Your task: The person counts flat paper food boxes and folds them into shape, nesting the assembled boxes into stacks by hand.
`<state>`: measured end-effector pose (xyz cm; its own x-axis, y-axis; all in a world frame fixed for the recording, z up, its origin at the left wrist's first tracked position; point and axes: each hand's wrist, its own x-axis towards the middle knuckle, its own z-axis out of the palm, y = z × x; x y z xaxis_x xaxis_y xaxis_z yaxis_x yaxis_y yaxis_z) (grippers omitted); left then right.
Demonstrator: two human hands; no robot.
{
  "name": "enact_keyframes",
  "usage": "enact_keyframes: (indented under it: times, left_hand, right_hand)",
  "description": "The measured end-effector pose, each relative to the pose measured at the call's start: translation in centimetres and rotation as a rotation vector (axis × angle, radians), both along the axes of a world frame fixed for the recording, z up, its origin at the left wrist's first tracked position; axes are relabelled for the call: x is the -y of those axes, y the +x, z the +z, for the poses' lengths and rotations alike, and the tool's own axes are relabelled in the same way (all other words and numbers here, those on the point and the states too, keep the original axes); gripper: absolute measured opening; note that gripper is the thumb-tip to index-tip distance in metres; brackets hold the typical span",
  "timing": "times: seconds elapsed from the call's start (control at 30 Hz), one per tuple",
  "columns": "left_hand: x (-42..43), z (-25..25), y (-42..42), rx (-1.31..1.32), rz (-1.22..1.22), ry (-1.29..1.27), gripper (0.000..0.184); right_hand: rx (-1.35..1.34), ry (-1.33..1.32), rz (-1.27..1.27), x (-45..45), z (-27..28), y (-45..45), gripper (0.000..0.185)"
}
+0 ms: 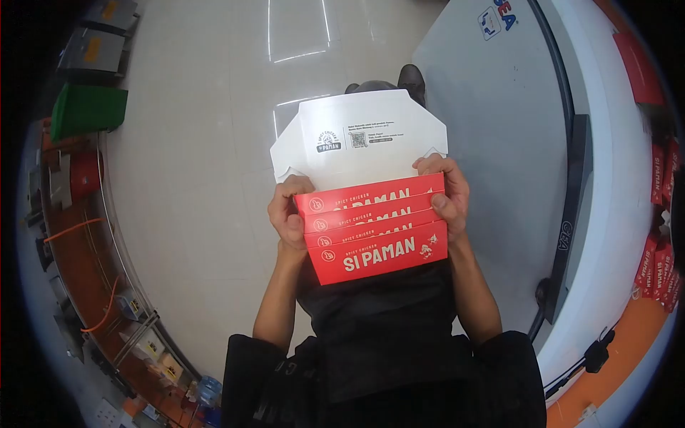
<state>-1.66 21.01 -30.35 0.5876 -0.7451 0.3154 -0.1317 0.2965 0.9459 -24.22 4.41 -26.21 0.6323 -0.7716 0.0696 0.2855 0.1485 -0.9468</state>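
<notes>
Above a pale tiled floor (200,178), beside a grey freezer lid (485,143), the red SI PAMAN boxes (378,253) sit between the left grip (449,189) and right grip (289,210), both closed around their ends.

A pale tiled floor (193,178) stretches beyond the fingers (291,189). A green container (89,112) sits well to their left, ahead of an orange cord (110,307); a broad grey panel (485,121) fills the near right.
</notes>
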Motion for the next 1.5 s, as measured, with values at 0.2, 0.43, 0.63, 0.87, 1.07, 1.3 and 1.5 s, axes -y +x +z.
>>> enact_keyframes:
  times: [0.2, 0.43, 0.63, 0.87, 1.07, 1.3, 1.5]
  left_hand:
    - [0.2, 0.7, -1.1, 0.087, 0.079, -0.097, 0.057]
    - [0.4, 0.7, -1.1, 0.103, 0.026, -0.167, 0.053]
    - [1.2, 4.8, -0.5, 0.097, -0.047, -0.017, 0.054]
    - [0.0, 8.3, -0.4, 0.071, -0.260, 0.171, 0.034]
    - [0.3, 6.9, -2.4, -0.162, -0.070, 0.091, 0.022]
    - [0.5, 6.6, -2.6, -0.135, -0.074, 0.054, 0.016]
    - [0.6, 6.3, -2.6, -0.152, -0.082, 0.051, 0.017]
  right_hand:
    - [-0.006, -0.051, 0.054, 0.9, -0.1, 0.0, 0.042]
    - [-0.010, -0.045, 0.081, 0.8, 0.5, 0.0, 0.042]
    - [-0.077, -0.117, 0.095, 1.4, 2.2, -0.2, 0.033]
    - [-0.053, -0.086, 0.193, 1.8, 2.7, -0.9, 0.014]
    - [-0.070, -0.043, 0.118, 1.0, 3.2, 0.2, 0.016]
    - [-0.143, -0.043, 0.064, 1.0, 3.5, 0.0, 0.017]
    - [-0.156, -0.057, 0.045, 1.0, 3.3, 0.0, 0.019]
